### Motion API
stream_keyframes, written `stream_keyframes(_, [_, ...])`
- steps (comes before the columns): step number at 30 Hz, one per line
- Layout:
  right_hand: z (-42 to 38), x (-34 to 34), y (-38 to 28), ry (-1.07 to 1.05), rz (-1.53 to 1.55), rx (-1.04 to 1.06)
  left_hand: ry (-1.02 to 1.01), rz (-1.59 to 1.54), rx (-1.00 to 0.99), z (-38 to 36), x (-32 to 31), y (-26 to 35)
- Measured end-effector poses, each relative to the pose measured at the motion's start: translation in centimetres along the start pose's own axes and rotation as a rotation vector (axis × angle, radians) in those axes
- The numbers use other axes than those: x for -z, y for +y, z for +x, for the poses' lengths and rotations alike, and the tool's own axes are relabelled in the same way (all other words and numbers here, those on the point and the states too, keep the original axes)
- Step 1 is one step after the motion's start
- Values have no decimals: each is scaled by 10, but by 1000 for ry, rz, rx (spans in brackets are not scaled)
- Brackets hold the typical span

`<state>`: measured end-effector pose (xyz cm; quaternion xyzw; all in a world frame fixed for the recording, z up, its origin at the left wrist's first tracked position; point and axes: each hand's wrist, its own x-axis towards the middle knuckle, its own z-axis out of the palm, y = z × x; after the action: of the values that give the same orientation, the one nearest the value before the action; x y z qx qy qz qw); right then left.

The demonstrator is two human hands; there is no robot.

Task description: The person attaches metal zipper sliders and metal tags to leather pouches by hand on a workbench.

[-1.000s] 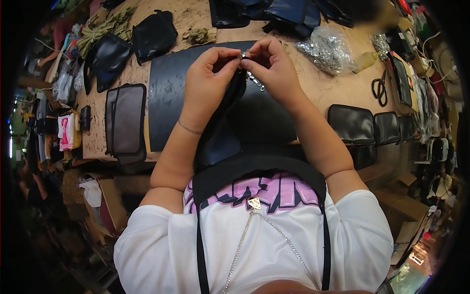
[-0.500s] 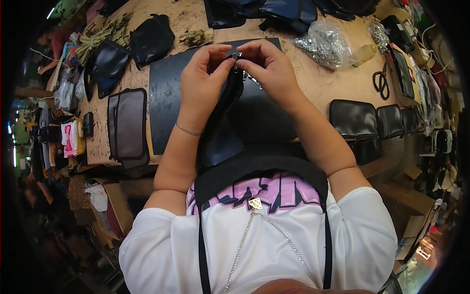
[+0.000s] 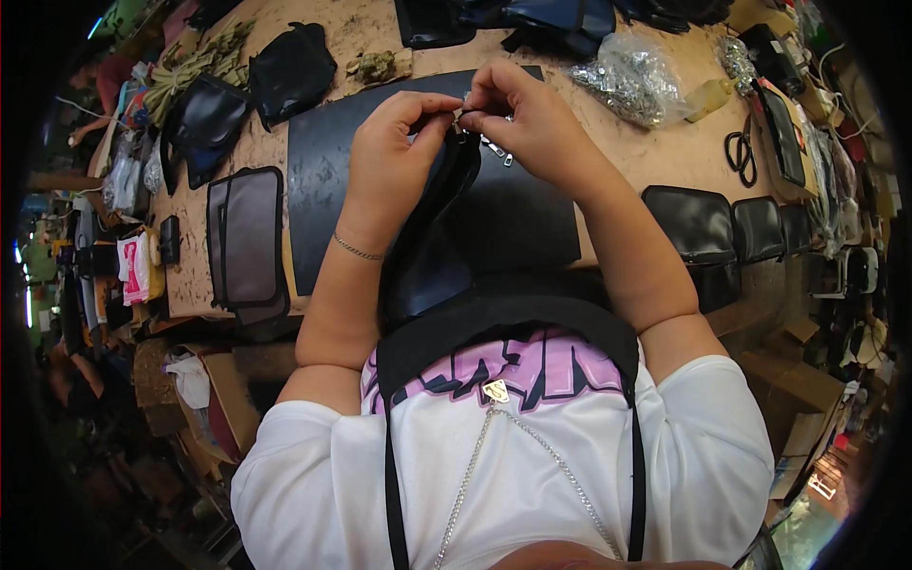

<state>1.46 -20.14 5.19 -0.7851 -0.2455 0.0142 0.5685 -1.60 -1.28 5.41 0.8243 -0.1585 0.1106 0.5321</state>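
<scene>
Fingertips of my left hand [image 3: 404,142] pinch the end of a black zipper strip [image 3: 460,163], which hangs down toward my lap over the dark mat [image 3: 323,180]. Facing it, my right hand [image 3: 518,119] is closed at the same end, thumb and forefinger together around a small metal piece [image 3: 461,116]. The two hands nearly meet there. Silver zipper pulls [image 3: 501,152] lie on the mat just below my right hand. What exactly sits between the fingertips is partly hidden.
Black pouches [image 3: 688,226] stand at the right, near scissors [image 3: 740,158] and a plastic bag of metal parts [image 3: 632,85]. Flat grey-black panels [image 3: 249,237] lie left. Dark bags [image 3: 294,71] and a bundle of strips [image 3: 195,71] are behind. A person's arm [image 3: 95,128] shows far left.
My right hand has lifted slightly and turned, its fingers closing more tightly. My left hand has shifted a little downward, and more zipper pulls show below the right hand.
</scene>
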Motion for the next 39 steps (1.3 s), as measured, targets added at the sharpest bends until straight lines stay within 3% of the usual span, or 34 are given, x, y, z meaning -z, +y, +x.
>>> stream_keyframes(11, [-3,-5,7,115,-1,105,8,-96,34,-1,-5,-6])
stream_keyframes(21, [-8,-7,9,100,96,0,-43,18,3,0,-2,-2])
stream_keyframes(24, [-10,-5,10,87,162,-39,-18,-81,69,0,-5,-4])
stream_keyframes(33, [-15,-5,12,101,242,-85,-14,160,31,-3,-7,5])
stream_keyframes(39, [-15,-4,5,102,193,-69,13,-11,34,-4,-10,-10])
